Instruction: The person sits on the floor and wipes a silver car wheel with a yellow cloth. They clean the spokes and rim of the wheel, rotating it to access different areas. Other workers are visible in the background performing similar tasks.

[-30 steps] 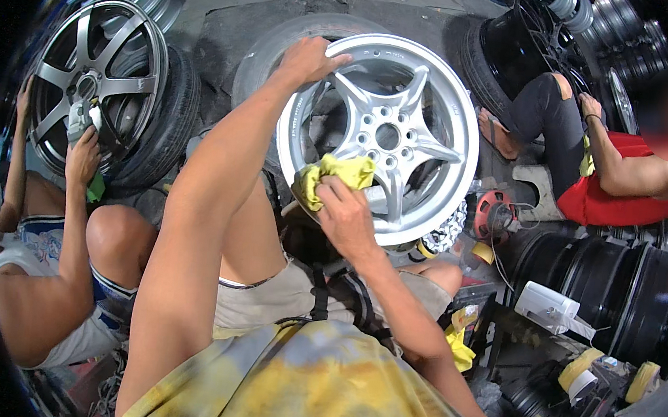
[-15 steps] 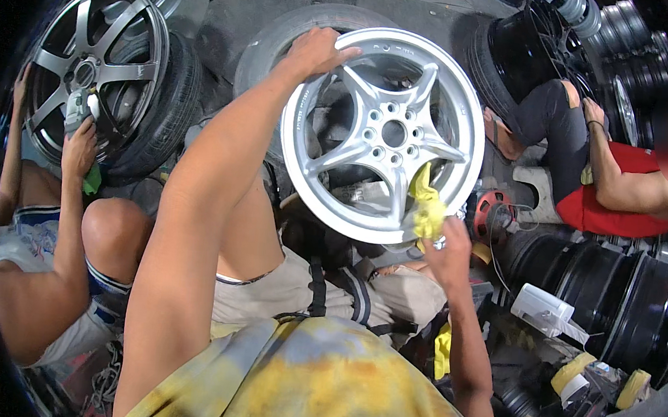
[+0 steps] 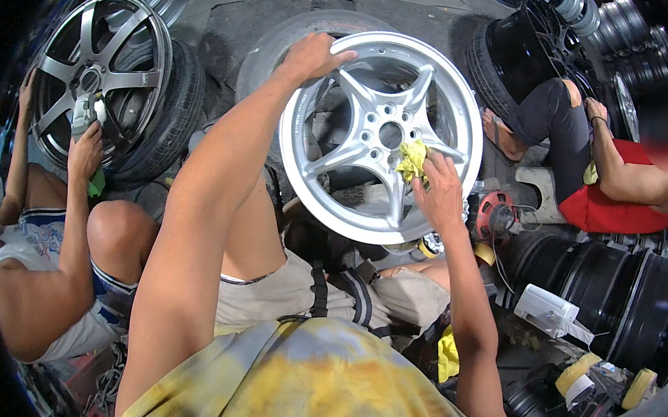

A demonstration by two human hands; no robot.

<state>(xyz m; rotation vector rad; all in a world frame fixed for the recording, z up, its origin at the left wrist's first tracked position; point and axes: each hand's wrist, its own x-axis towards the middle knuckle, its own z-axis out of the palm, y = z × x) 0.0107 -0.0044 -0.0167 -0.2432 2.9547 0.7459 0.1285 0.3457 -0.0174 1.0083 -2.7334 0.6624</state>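
A silver alloy wheel rim (image 3: pixel 413 95) with several spokes stands tilted before me, its face toward me. My left hand (image 3: pixel 316 54) is closed over its upper left edge, the thumb lying on the lip. In my right hand (image 3: pixel 440 192) is a crumpled yellow cloth (image 3: pixel 412 160), pressed against the lower right of the hub, by the bolt holes. The fingers are bent around the cloth, which partly hides a hole and the root of a spoke.
Behind the rim lies a tyre (image 3: pixel 263 59). At left a person's hand (image 3: pixel 85 151) holds a grey tool against a dark wheel (image 3: pixel 60 72). A person in red (image 3: pixel 621 194) sits at right. Black rims (image 3: pixel 628 294), a red round device (image 3: pixel 494 214) and another yellow cloth (image 3: pixel 448 353) are close by.
My right hand has moved up and inward with the yellow cloth, from the rim's lower right edge to the hub. My left hand keeps its hold at the upper left edge.
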